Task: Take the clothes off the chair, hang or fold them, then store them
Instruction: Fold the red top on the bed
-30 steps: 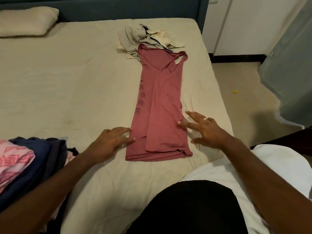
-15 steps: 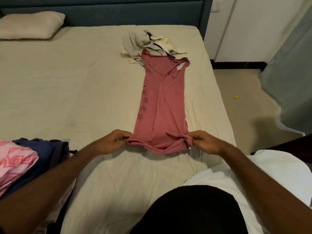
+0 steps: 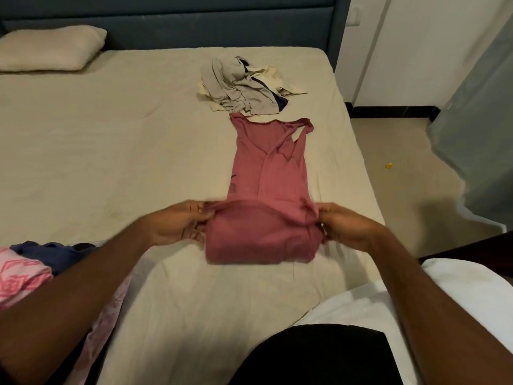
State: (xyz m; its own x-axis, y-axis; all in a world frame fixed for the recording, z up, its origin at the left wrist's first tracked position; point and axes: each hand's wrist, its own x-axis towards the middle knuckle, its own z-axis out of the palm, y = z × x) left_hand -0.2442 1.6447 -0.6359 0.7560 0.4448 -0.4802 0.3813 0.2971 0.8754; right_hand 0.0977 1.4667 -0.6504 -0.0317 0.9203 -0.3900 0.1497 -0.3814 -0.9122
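Both corners of narrow-folded pink cotton tank top (image 3: 270,173) pinched: left hand (image 3: 177,222), right hand (image 3: 345,227). Risk: uneven carry skews fold (long flaps beyond may splay).

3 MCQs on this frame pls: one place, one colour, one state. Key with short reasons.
1. Where is the grey-and-cream clothes heap?
A. On the floor
B. On the bed beyond the top's straps
C. On the pillow

2. What colour is the top being folded?
A. Dusty red
B. Navy
C. White

3. What are the hands doing?
A. Both resting flat on the sheet
B. One holds the pillow
C. Each grips a side of the top's lifted hem end

Key: B, the heap lies on the bed just past the straps; A, the fabric is dusty red; C, left hand and right hand pinch the raised hem at either side.
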